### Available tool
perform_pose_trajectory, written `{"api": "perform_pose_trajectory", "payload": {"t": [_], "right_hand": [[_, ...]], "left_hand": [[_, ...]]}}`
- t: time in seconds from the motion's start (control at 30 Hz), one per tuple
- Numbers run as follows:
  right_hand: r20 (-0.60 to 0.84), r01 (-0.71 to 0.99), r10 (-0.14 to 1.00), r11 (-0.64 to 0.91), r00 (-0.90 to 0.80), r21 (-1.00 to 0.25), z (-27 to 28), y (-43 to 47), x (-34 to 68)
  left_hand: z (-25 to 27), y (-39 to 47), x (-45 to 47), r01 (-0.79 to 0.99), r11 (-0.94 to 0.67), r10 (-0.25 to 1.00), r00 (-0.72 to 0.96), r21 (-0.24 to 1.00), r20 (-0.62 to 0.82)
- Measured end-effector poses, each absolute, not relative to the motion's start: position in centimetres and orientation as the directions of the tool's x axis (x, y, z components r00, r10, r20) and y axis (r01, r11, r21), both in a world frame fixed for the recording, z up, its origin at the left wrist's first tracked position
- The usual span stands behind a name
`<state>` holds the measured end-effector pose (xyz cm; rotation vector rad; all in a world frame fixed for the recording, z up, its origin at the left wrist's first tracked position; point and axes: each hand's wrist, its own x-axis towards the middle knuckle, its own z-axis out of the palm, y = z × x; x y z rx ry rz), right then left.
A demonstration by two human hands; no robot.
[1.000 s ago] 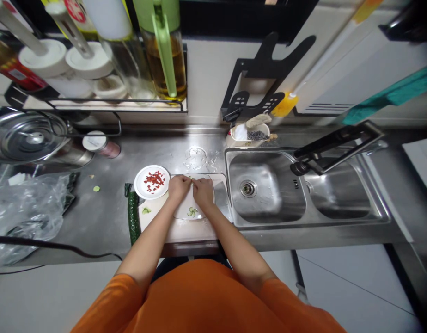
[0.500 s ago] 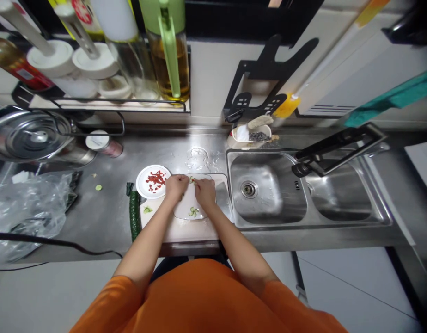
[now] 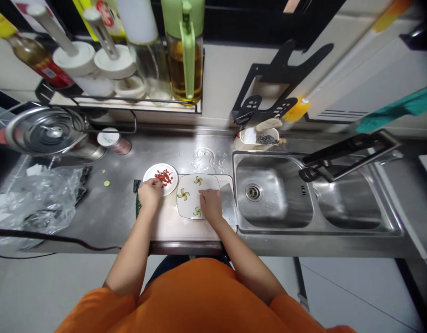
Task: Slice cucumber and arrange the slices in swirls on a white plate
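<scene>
My left hand (image 3: 150,195) is at the near-left rim of a small white plate (image 3: 173,185) holding red bits (image 3: 165,177), likely chopped pepper or dried berries. Its fingertips are pinched together; anything between them is too small to make out. My right hand (image 3: 211,204) rests over the right side of a squarish white plate (image 3: 190,212), index finger stretched out and its other fingers partly hidden. Green pinwheels of cucumber slices (image 3: 183,194) lie at that plate's left, top and bottom, some with a red centre. A whole cucumber (image 3: 137,206) lies partly hidden behind my left forearm.
Beneath the squarish plate is a pale cutting board (image 3: 179,231), with a broad knife blade (image 3: 229,199) on its right. A double sink (image 3: 272,192) with a black faucet (image 3: 341,155) adjoins it. Plastic bags (image 3: 43,199) lie left; a condiment rack (image 3: 130,104) overhangs the back.
My left hand has moved left from the squarish plate to the plate of red bits. My right hand has drawn back from the top pinwheel towards me. The view has shifted slightly.
</scene>
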<state>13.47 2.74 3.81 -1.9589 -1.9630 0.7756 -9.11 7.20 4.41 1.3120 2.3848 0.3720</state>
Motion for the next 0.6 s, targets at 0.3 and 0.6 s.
{"api": "perform_pose_trajectory", "payload": {"t": [0.3, 0.6], "right_hand": [[-0.202, 0.836, 0.977, -0.051, -0.072, -0.547, 3.7, 2.4, 13.4], [-0.221, 0.845, 0.972, -0.053, -0.078, -0.533, 3.6, 2.0, 13.4]], "left_hand": [[4.4, 7.6, -7.6, 0.797, 0.46, 0.888, -0.401, 0.391, -0.226], [4.4, 8.2, -7.2, 0.862, 0.41, 0.894, -0.317, 0.297, -0.316]]}}
